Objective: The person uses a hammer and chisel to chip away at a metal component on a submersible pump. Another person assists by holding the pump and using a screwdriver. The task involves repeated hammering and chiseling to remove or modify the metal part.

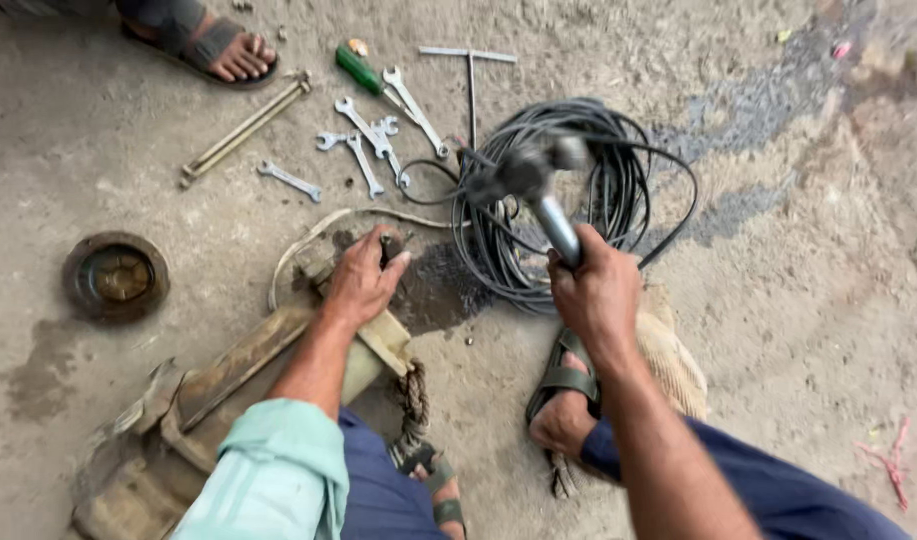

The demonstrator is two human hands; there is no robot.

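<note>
Two hands work: right hand (pixel 597 290) fingers grip a raised hammer (pixel 539 190), left hand (pixel 364 280) fingers clasp a worn metal part (pixel 249 370).

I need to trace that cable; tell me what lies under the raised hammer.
Under the hammer, held up in the right hand, lies a coil of black cable on the concrete floor. The blurred hammer head covers part of the coil's left side.

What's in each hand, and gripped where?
Right hand: hammer, held at the handle's lower end. Left hand: presses on the dirty metal part; grip unclear.
</note>
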